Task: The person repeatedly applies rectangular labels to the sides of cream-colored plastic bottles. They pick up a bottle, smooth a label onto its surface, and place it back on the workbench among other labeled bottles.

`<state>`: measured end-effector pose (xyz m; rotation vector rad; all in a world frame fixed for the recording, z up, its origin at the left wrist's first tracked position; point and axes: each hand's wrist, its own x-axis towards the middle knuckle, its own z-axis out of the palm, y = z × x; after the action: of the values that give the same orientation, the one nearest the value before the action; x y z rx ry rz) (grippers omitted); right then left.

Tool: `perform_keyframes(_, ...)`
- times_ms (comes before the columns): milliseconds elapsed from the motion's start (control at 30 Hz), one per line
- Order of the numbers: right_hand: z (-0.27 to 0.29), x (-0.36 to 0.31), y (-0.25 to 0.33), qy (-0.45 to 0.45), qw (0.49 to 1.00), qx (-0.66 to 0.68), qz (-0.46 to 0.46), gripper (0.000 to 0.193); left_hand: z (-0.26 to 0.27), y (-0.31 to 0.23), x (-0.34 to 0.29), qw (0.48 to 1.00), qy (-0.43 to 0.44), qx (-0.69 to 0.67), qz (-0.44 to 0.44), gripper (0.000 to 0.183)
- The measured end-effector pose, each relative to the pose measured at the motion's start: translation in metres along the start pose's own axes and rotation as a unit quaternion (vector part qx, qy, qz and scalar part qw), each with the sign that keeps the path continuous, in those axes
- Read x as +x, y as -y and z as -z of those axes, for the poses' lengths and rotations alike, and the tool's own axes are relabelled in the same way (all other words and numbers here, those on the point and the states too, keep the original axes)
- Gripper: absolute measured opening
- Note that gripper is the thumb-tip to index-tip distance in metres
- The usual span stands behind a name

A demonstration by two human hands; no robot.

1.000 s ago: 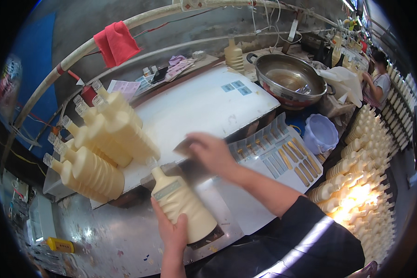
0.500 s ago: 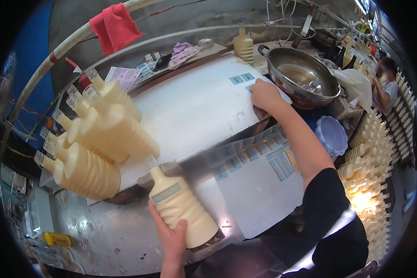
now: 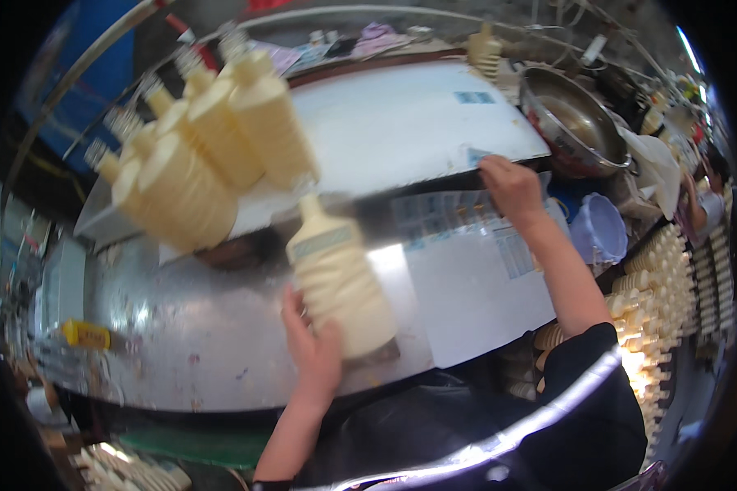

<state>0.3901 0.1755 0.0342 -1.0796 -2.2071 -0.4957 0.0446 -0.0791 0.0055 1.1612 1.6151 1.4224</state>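
Observation:
A cream plastic bottle with ribbed sides, a clear neck and a blue-grey label band stands tilted on the metal table. Its lower side is gripped by my left hand, thumb and fingers around it. My right hand is at the near right edge of the white board, fingertips closed on a small blue label. Farther back on the board lie more blue labels. A sheet of printed labels rests on the table below my right forearm.
Several cream bottles crowd the board's left end. A steel pan and a lavender basin stand at the right. One bottle is at the back, a yellow box at the left. Another person works far right, beside many bottles.
My right hand has drawn toward the board's near edge with a blue label in its fingertips. The head view has shifted. My left hand keeps its hold on the bottle.

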Motion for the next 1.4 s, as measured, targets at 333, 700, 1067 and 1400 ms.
perform_keyframes(333, 0.067, 0.008, 0.163, 0.226, 0.836, 0.431, -0.253, 0.011, 0.011, 0.011, -0.029, 0.986, -0.018, 0.119, -0.117, 0.078)
perform_keyframes(700, 0.084, -0.035, 0.251, 0.067, 0.958, 0.19, 0.205, 0.037, 0.009, -0.011, -0.013, 0.995, -0.005, -0.091, 0.027, 0.062)
perform_keyframes(1067, 0.085, -0.061, 0.244, 0.048, 0.949, 0.257, 0.178, 0.029, -0.001, 0.007, -0.02, 0.998, -0.051, 0.007, -0.034, 0.059)
perform_keyframes(1400, 0.058, -0.032, 0.248, 0.298, 0.746, 0.469, -0.367, 0.063, -0.012, 0.009, -0.025, 0.987, -0.067, 0.108, -0.097, 0.07)
